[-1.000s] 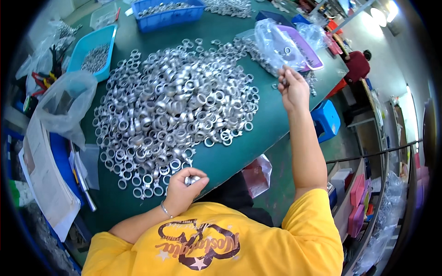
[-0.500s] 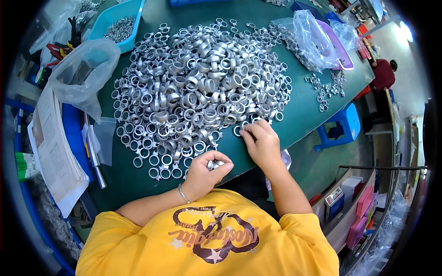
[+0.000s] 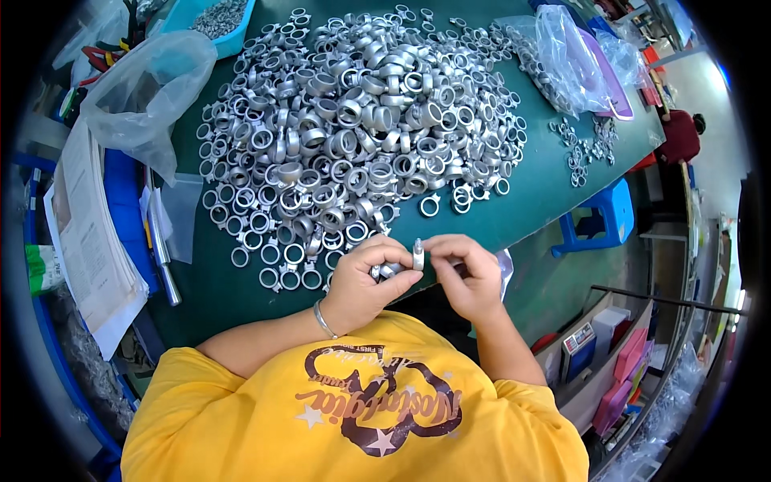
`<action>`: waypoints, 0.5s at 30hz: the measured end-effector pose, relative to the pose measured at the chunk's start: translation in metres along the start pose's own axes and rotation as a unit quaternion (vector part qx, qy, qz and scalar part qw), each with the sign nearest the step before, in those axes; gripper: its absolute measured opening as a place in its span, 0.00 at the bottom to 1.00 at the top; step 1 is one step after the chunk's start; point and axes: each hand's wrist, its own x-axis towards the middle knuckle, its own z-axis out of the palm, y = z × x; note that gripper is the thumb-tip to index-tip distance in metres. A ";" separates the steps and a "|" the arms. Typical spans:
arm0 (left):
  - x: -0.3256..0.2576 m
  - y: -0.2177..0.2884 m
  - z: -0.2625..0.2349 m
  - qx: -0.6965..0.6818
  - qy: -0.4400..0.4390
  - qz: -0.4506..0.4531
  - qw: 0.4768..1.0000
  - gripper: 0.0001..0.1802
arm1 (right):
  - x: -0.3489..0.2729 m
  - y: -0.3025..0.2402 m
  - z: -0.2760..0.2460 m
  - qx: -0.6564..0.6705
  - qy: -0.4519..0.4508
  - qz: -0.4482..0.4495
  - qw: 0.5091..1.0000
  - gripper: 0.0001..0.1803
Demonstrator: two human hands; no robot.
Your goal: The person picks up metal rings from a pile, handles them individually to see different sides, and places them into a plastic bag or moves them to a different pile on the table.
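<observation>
In front of my chest, my left hand (image 3: 365, 277) is closed around several small silver metal rings (image 3: 389, 271). Another metal ring (image 3: 418, 255) stands edge-on at its thumb and fingertips. My right hand (image 3: 467, 277) meets that ring from the other side, fingers bent in a pinch; the exact contact of its thumb is hard to make out. Beyond both hands spreads a large heap of similar silver rings (image 3: 353, 128) with small lugs, on a green table (image 3: 482, 221). One loose ring (image 3: 430, 206) lies at the heap's near right edge.
Small metal parts fill a turquoise bin (image 3: 233, 42) at the far left. A clear plastic bag (image 3: 148, 96), papers (image 3: 96, 241) and pliers (image 3: 104, 56) lie on the left. At right are a bagged purple tray (image 3: 612, 80), scattered small parts (image 3: 586, 145) and a blue stool (image 3: 598, 217).
My right hand has drawn back from the heap's near edge to my left hand. A ring now stands upright between them. My left hand has shifted slightly right, and the view has tilted a little.
</observation>
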 end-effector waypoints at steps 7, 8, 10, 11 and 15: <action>0.001 0.000 0.001 0.025 -0.017 0.026 0.999 0.08 | -0.003 -0.001 -0.005 0.072 -0.060 0.041 0.995 0.20; 0.000 0.000 0.001 0.027 -0.018 0.027 0.999 0.08 | -0.003 0.000 -0.004 0.061 -0.057 0.027 0.996 0.20; -0.001 0.001 0.002 0.029 -0.018 0.032 0.999 0.08 | -0.003 0.002 -0.002 0.039 -0.053 -0.004 0.998 0.20; -0.001 0.001 0.002 0.031 -0.019 0.036 0.999 0.08 | -0.004 0.002 -0.002 0.041 -0.052 -0.002 0.998 0.20; -0.002 0.000 0.002 0.028 -0.022 0.030 0.999 0.07 | -0.005 0.001 -0.002 0.045 -0.045 -0.009 0.998 0.20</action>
